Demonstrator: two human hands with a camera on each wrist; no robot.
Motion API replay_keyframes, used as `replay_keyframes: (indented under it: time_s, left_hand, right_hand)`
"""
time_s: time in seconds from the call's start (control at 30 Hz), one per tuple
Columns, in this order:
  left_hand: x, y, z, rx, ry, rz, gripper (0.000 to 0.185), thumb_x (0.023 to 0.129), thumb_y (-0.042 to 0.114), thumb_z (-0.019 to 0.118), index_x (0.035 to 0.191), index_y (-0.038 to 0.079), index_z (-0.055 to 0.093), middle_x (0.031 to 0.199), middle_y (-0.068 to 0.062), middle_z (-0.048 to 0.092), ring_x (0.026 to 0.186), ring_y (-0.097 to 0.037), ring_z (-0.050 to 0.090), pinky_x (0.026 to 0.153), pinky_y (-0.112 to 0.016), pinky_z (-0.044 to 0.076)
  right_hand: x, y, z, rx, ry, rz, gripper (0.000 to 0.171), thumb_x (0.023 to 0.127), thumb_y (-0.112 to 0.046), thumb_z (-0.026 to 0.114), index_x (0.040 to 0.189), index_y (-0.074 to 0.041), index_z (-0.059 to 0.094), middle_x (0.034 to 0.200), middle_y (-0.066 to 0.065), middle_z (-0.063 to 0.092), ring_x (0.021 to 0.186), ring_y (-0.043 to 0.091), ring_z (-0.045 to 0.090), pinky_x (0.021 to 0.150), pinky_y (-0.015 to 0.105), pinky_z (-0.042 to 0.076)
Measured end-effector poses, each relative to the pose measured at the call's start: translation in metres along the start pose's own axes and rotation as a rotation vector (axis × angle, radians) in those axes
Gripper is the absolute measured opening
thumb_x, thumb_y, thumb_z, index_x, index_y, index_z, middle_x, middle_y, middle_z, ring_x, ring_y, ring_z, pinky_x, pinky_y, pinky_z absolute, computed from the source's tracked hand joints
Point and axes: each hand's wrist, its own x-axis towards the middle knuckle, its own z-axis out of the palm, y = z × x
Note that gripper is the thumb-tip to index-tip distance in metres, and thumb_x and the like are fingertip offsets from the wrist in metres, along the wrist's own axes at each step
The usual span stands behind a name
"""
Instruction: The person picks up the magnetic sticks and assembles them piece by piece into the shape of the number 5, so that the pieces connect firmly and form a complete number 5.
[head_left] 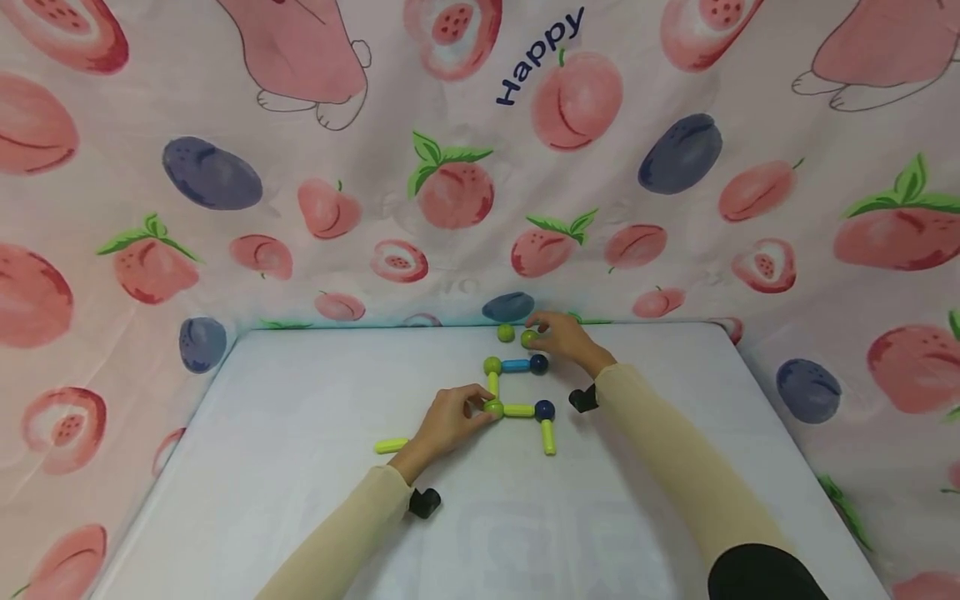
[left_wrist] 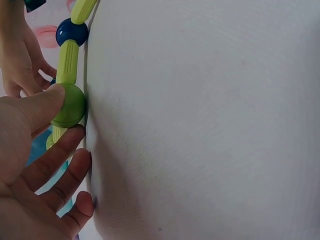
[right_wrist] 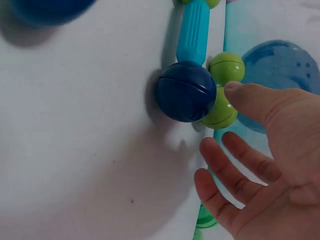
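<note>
At the table's (head_left: 300,467) far edge, right-hand fingers (right_wrist: 250,102) lie relaxed, touching a loose green ball (head_left: 528,338); left-hand fingers (left_wrist: 45,107) pinch the frame's green corner ball (head_left: 493,407).

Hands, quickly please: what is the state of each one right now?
Left hand: pinches the green ball at the corner of the rod frame.
Right hand: open, thumb touching a loose green ball by the dark blue ball.
</note>
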Motion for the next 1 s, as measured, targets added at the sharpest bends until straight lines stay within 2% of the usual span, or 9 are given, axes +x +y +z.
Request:
replay_keyframes:
  time_s: [0.17, 0.37, 0.57, 0.73, 1.0]
  left_hand:
    - [0.000, 0.000, 0.000, -0.002, 0.006, -0.002, 0.023, 0.091, 0.020, 0.081, 0.112, 0.014, 0.075, 0.095, 0.002, 0.074, 0.073, -0.012, 0.055, 0.066, -0.027, 0.045]
    - [-0.001, -0.001, 0.000, 0.003, 0.010, -0.001, 0.023, 0.091, 0.020, 0.081, 0.113, 0.015, 0.075, 0.095, 0.002, 0.074, 0.073, -0.011, 0.054, 0.067, -0.027, 0.045]
    - [-0.001, -0.002, 0.000, -0.003, 0.012, 0.005, 0.023, 0.091, 0.021, 0.080, 0.113, 0.015, 0.075, 0.095, 0.003, 0.074, 0.074, -0.014, 0.056, 0.067, -0.028, 0.043]
    - [0.000, -0.001, 0.000, 0.003, 0.012, -0.001, 0.023, 0.091, 0.022, 0.081, 0.113, 0.016, 0.075, 0.095, 0.003, 0.074, 0.073, -0.012, 0.054, 0.066, -0.027, 0.043]
    - [0.000, 0.003, -0.003, 0.027, 0.004, -0.003, 0.024, 0.091, 0.021, 0.081, 0.113, 0.015, 0.075, 0.095, 0.002, 0.075, 0.073, -0.011, 0.054, 0.067, -0.027, 0.044]
  right_hand:
    - [0.006, 0.000, 0.002, 0.020, -0.036, 0.045, 0.041, 0.095, -0.010, 0.074, 0.134, -0.004, 0.062, 0.130, 0.018, 0.064, 0.117, 0.035, 0.061, 0.099, 0.049, 0.050]
    - [0.008, 0.000, 0.005, 0.035, -0.052, 0.083, 0.037, 0.096, -0.011, 0.072, 0.132, -0.008, 0.063, 0.127, 0.016, 0.064, 0.114, 0.033, 0.062, 0.098, 0.048, 0.050]
    - [0.012, 0.004, 0.009, 0.038, -0.051, 0.095, 0.034, 0.096, -0.012, 0.072, 0.130, -0.011, 0.064, 0.126, 0.015, 0.065, 0.113, 0.032, 0.063, 0.097, 0.049, 0.051]
    - [0.013, 0.005, 0.009, 0.035, -0.042, 0.108, 0.033, 0.096, -0.012, 0.072, 0.128, -0.012, 0.065, 0.128, 0.015, 0.065, 0.115, 0.033, 0.062, 0.098, 0.050, 0.050]
    - [0.003, 0.004, 0.001, 0.005, -0.032, 0.022, 0.034, 0.097, -0.015, 0.071, 0.130, -0.008, 0.064, 0.126, 0.017, 0.066, 0.115, 0.035, 0.062, 0.095, 0.050, 0.051]
